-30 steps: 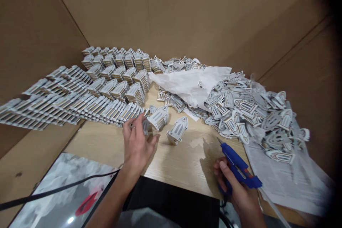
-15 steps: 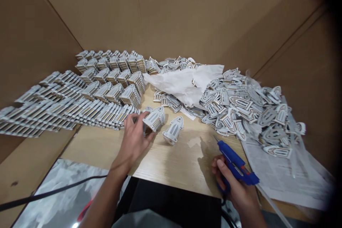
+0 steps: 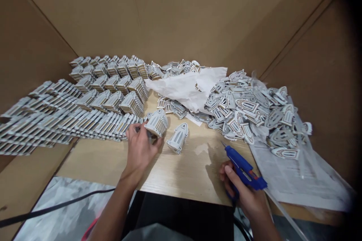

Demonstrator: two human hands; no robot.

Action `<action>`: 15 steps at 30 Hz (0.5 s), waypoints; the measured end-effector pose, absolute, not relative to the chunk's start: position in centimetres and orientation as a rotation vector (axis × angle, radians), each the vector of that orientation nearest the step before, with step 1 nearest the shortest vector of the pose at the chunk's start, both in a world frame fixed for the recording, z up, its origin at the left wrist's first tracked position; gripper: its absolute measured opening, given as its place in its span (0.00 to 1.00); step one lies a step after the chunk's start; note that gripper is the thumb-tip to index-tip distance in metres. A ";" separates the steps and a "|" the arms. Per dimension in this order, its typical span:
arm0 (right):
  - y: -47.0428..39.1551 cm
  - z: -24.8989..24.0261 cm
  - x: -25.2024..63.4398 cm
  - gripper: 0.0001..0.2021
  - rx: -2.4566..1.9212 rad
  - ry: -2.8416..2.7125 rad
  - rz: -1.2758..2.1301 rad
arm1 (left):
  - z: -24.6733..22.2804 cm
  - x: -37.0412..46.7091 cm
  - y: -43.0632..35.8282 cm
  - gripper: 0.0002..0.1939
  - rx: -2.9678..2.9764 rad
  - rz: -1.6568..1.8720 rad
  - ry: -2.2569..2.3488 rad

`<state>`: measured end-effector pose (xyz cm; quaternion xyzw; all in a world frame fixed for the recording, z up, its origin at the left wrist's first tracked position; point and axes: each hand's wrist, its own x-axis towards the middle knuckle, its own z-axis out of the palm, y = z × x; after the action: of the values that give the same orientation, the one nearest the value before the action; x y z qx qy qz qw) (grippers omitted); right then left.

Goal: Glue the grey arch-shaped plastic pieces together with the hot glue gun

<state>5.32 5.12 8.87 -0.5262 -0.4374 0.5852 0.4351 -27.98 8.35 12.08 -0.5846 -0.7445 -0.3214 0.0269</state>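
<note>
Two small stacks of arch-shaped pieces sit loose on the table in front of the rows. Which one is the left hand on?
The left hand grips the thicker stack, nearest the rows. The thinner stack lies apart to its right, untouched.

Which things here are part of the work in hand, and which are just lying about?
In use: left hand on small stack of arch pieces; right hand gripping blue glue gun.
Lying about: crumpled white paper; newspaper sheet; black cable.

Crumpled white paper (image 3: 189,86) on loose cutout heap (image 3: 249,111), stacked rows (image 3: 70,115) left, newspaper (image 3: 294,180), black cable (image 3: 51,209), cardboard walls (image 3: 181,15).
</note>
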 end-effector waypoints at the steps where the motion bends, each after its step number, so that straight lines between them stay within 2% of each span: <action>1: 5.1 8.8 5.4 0.19 -1.308 -1.092 1.456 | 12.1 -27.9 8.5 0.24 -1.789 -0.977 -2.317; 4: 5.2 8.7 5.4 0.19 -1.311 -1.088 1.444 | 12.4 -27.7 9.1 0.22 -1.743 -0.932 -2.374; 9: 5.1 8.7 5.3 0.20 -1.330 -1.063 1.436 | 12.5 -27.2 9.8 0.27 -1.601 -1.001 -2.439; 15: 5.1 8.7 5.3 0.20 -1.334 -1.042 1.464 | 12.4 -26.5 10.6 0.25 -1.468 -1.037 -2.491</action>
<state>5.29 5.06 8.71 -0.5362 -0.4189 0.5885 0.4365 -26.46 10.61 12.41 -0.4777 -0.8104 -0.3375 0.0350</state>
